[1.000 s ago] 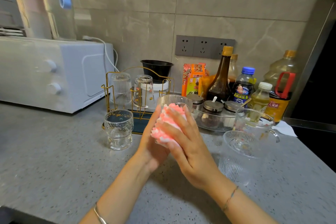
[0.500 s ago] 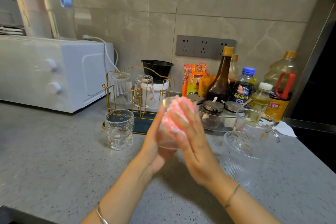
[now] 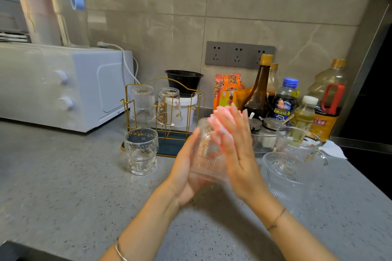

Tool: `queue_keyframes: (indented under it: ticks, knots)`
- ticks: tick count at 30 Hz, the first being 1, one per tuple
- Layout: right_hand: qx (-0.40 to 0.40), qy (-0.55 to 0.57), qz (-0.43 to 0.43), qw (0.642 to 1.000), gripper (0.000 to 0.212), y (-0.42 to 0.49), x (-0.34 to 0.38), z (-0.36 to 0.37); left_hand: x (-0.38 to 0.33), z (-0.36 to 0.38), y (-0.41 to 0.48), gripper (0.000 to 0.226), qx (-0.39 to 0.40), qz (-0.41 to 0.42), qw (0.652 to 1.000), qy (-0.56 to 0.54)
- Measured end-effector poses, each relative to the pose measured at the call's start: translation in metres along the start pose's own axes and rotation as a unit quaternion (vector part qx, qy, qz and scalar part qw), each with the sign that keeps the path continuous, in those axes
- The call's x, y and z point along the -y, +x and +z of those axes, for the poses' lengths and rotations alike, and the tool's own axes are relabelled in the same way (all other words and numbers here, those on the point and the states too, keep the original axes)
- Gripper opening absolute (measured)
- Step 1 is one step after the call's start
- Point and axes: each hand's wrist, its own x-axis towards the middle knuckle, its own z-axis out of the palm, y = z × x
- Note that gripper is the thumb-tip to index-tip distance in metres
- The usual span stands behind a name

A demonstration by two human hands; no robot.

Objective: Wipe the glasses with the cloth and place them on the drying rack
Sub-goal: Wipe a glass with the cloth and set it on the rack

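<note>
- While I look down through the head view, my left hand [image 3: 184, 168] grips the clear ribbed glass tumbler [image 3: 209, 154]. The thumb runs up its near side, and the fingers behind it are mostly hidden.
- My right hand [image 3: 239, 154] lies flat with straight fingers, pressing the fluffy pink cloth [image 3: 219, 119] against the tumbler's right side. The cloth bulges out past my fingertips, up by the rim.
- The tumbler sits between my two palms, lifted off the grey speckled stone counter [image 3: 63, 186]. Its long axis is close to upright and leans a little away from me, with the mouth up and the base down by my wrists.
- The gold wire drying rack [image 3: 128, 110], on its dark blue tray [image 3: 169, 144], stands beyond my hands and to the left, so it is nearer my left hand than my right.
- Two glasses hang on it mouth down, a ribbed clear glass [image 3: 143, 101] and a printed clear glass [image 3: 169, 107]. The posts on the side closer to my hands look free.
- I judge the wiping isn't done yet. For racking, the tumbler must be turned mouth down, and my left hand has the shorter reach.
- A dimpled clear glass [image 3: 141, 150] waits left of my left hand. A ribbed glass cup [image 3: 282, 174] and a handled glass mug [image 3: 301, 142] wait right of my right.
</note>
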Motion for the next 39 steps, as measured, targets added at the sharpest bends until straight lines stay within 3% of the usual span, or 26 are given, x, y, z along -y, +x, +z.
queue_keyframes:
  ticks: [7,10,14,21,24,27,30,35,39]
  knots:
    - [0.012,0.030,0.019,0.999,0.051,-0.007,-0.005,0.007,0.001,0.004,-0.004,0.047,0.011,0.039,0.999,0.036]
    - [0.051,0.019,-0.027,0.998,0.049,-0.015,0.005,0.013,-0.003,0.001,0.001,0.044,-0.019,0.064,0.998,-0.022]
    - [0.103,0.017,-0.082,0.991,0.046,-0.022,0.014,0.018,-0.014,-0.004,0.003,0.059,0.013,0.046,0.991,-0.124]
    - [0.019,-0.021,-0.048,0.998,0.048,-0.007,0.003,0.005,-0.005,0.002,-0.001,0.047,0.019,0.019,0.999,-0.019]
    - [-0.003,0.007,0.005,1.000,0.052,0.000,-0.005,-0.002,-0.002,0.004,-0.002,0.056,0.021,-0.017,1.000,-0.007]
    - [0.005,0.024,0.026,0.999,0.052,-0.003,-0.007,0.000,0.000,0.002,-0.001,0.057,0.026,-0.008,1.000,0.001]
    - [0.025,0.032,0.001,0.999,0.050,-0.011,-0.002,0.008,0.000,0.002,-0.001,0.043,0.013,0.029,0.999,0.016]
    - [0.112,0.014,-0.064,0.992,0.052,-0.021,0.011,0.017,-0.010,-0.004,0.004,0.045,0.007,0.065,0.993,-0.097]
    - [0.083,0.004,-0.064,0.995,0.049,-0.016,0.010,0.013,-0.009,0.000,0.003,0.043,0.043,0.067,0.991,-0.106]
